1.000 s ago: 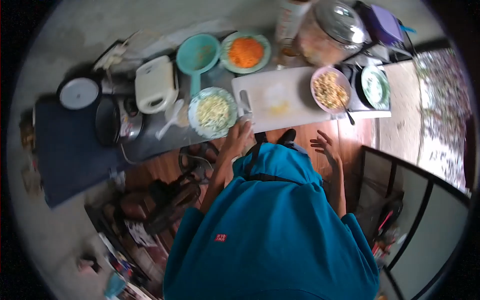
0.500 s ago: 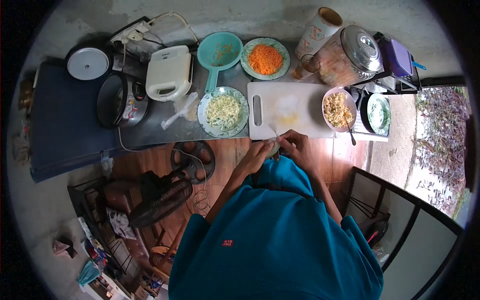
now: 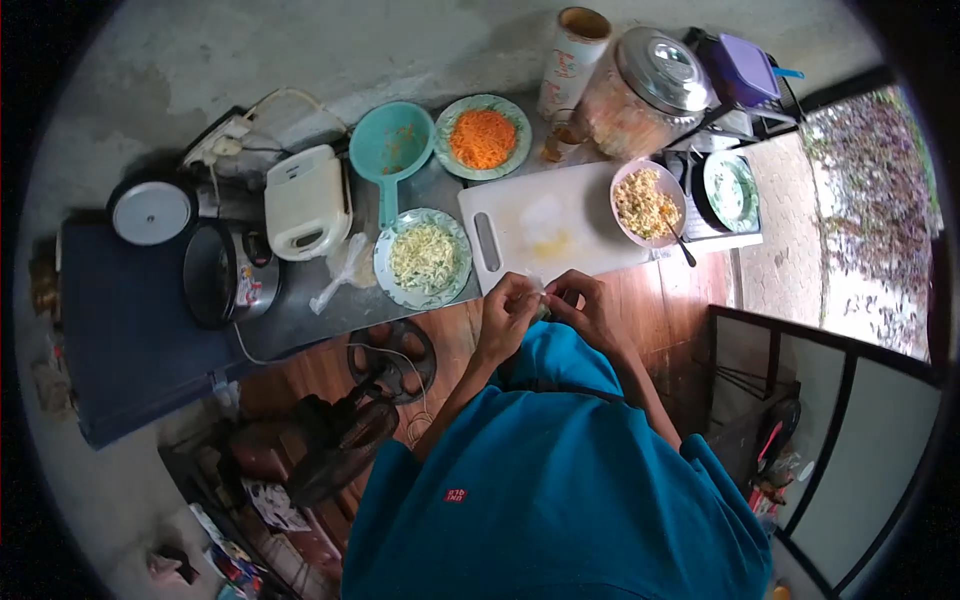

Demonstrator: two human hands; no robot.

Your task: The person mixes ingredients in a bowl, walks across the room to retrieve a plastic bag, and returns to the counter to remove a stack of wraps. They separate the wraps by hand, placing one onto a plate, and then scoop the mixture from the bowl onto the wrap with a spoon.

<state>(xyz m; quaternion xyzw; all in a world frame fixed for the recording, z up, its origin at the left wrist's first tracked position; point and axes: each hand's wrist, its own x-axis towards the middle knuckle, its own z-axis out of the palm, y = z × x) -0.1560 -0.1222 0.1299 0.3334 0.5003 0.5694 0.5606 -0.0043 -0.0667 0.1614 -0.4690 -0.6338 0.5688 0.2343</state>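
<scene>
"Pinching something at my end, both hands close together. What do you make of it?"

"Thin, pale, see-through plastic (image 3: pixel 535 284), crumpled, with a dull greenish patch below it. It may be a small bag; the hands cover much of it."

"Where is it, and which way does it point?"

"I see it just beyond the near edge of the white cutting board (image 3: pixel 590 215), on the shirt side. The pale part sticks up from the fingertips towards the board. I can't tell the long axis."

"And the fingers?"

"Drawn in narrow on both: my left hand (image 3: pixel 508 308) and my right hand (image 3: pixel 590 312) each have the plastic between thumb and fingers."

"Any writing?"

"None I can read on the plastic. A red patch (image 3: pixel 455 496) on the teal shirt (image 3: pixel 560 470) shows white letters, upside down, reading UNIQLO. The tall paper tube (image 3: pixel 573 68), standing on the surface (image 3: pixel 352 310) behind the board, carries red print too small to read."
</scene>
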